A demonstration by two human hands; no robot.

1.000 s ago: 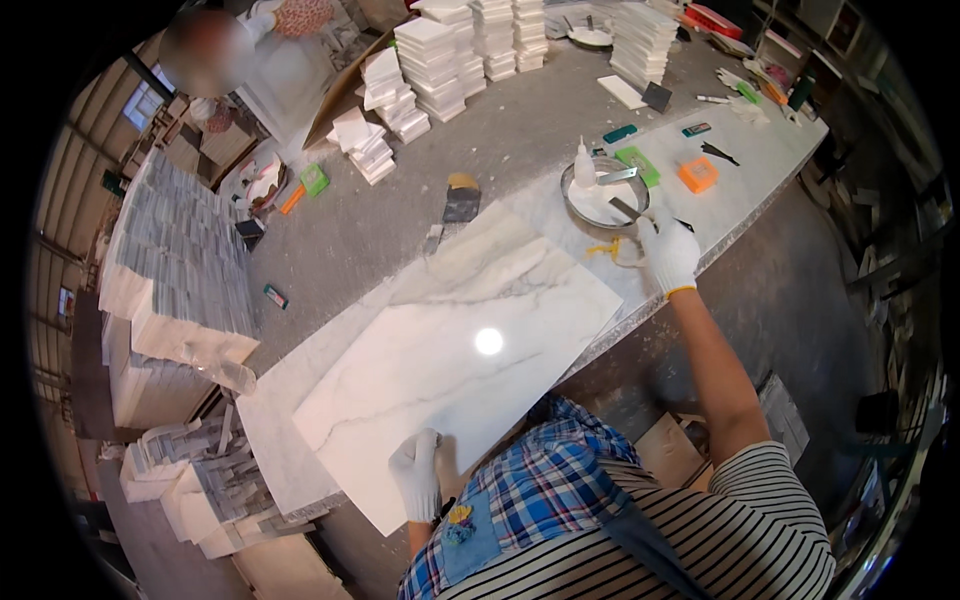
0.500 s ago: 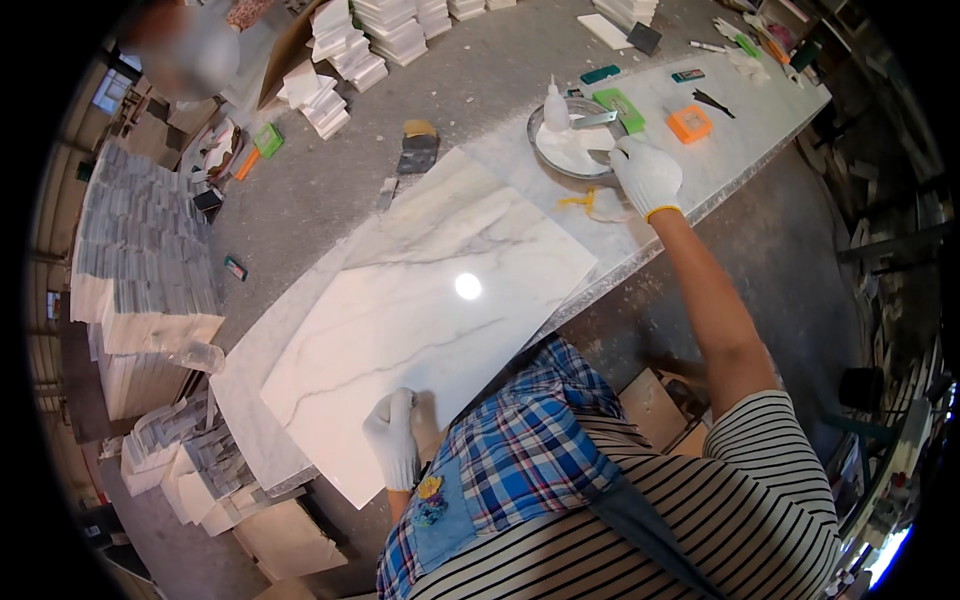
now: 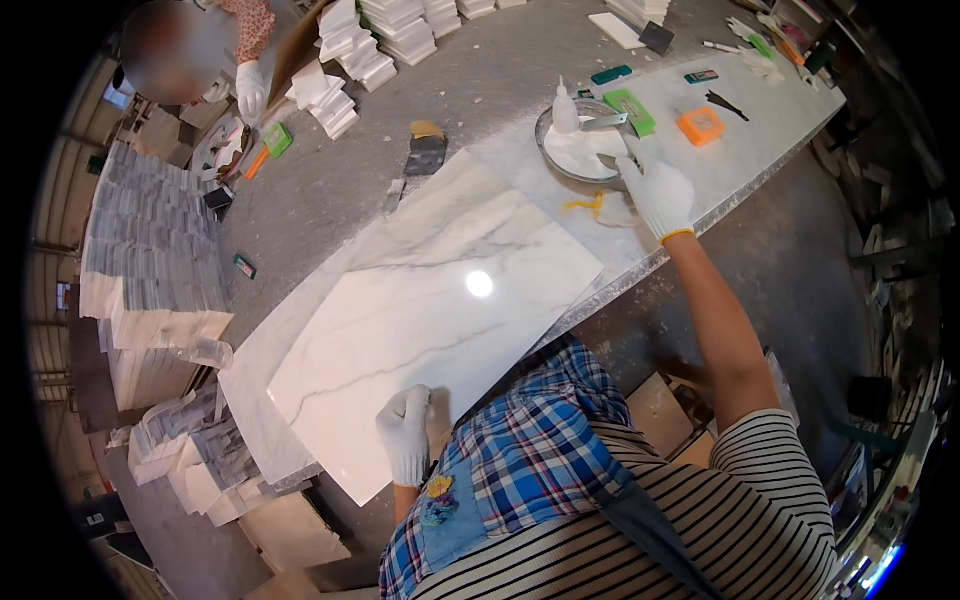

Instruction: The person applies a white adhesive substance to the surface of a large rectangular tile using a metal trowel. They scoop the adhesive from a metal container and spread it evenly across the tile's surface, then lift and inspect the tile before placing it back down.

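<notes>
A glossy white marble slab (image 3: 400, 320) with grey veins lies slantwise on the worktable. My left hand (image 3: 405, 435), in a white glove, is closed over the slab's near edge; whatever its fingers hold is hidden. At the right, my gloved right hand (image 3: 660, 195) grips a small putty knife (image 3: 607, 160), its blade tip inside a round metal bowl (image 3: 546, 138). White material (image 3: 575, 152) fills much of the bowl. Also in it are a white nozzle bottle (image 3: 565, 112) and a second flat blade (image 3: 604, 122) leaning on the rim.
Beside the bowl lie a green block (image 3: 630, 112), an orange box (image 3: 701, 126) and yellow string (image 3: 588, 205). Stacked tiles (image 3: 155, 245) rise at the left, with more white stacks (image 3: 395, 30) at the back. A co-worker's gloved hand (image 3: 250, 92) is at the far left.
The whole view has shifted slightly. My right hand stays at the bowl, its fingers extended more toward the rim. The co-worker's gloved hand has come into sight at the far left.
</notes>
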